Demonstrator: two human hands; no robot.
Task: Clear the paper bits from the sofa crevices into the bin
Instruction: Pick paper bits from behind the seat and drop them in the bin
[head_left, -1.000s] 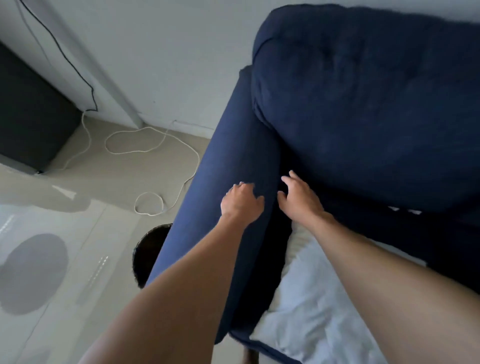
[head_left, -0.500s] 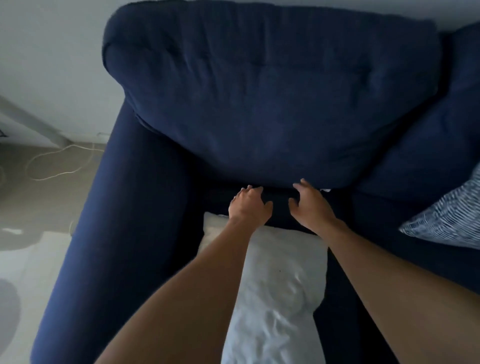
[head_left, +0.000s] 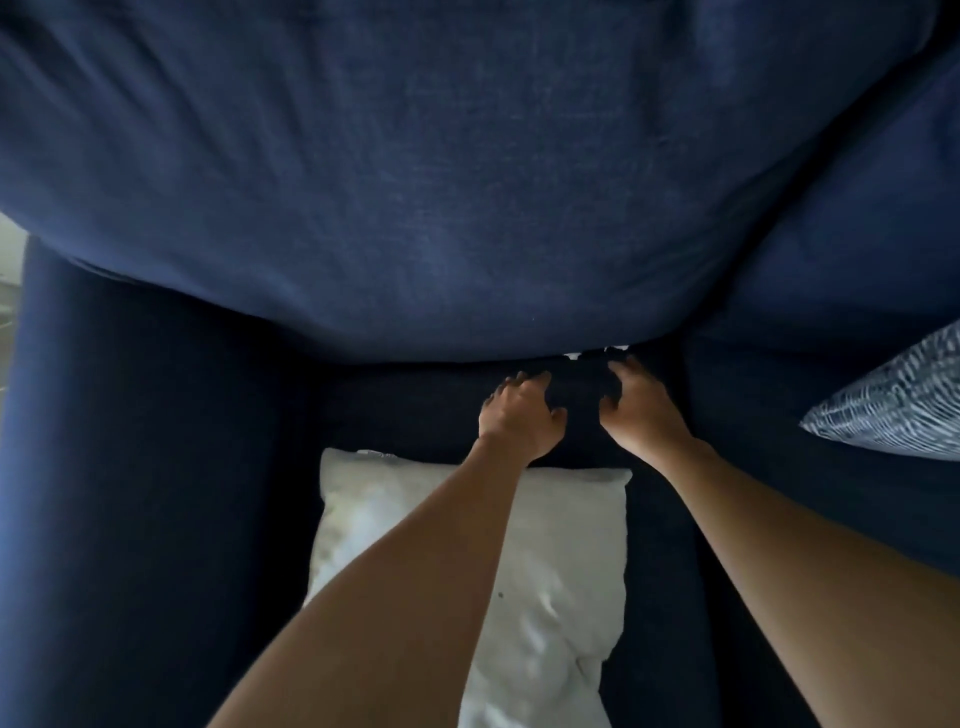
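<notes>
A dark blue sofa fills the view. Its big back cushion (head_left: 467, 182) overhangs the seat (head_left: 405, 410). In the crevice under the cushion's lower edge, small white paper bits (head_left: 572, 356) peek out, mostly hidden. My left hand (head_left: 519, 415) hovers palm down on the seat just below and left of the bits, fingers curled and apart, holding nothing. My right hand (head_left: 639, 405) lies just right of the bits, fingertips reaching toward the crevice, fingers apart and holding nothing. The bin is out of view.
A white pillow (head_left: 561, 545) lies on the seat beneath my forearms. The sofa's left armrest (head_left: 130, 467) stands at the left. A blue-and-white patterned cushion (head_left: 898, 410) sits at the right edge, below a second back cushion (head_left: 857, 234).
My view has swung right from the armrest, floor and bin and closed in on the back cushion. Both hands moved from the armrest crevice to the crevice beneath the back cushion.
</notes>
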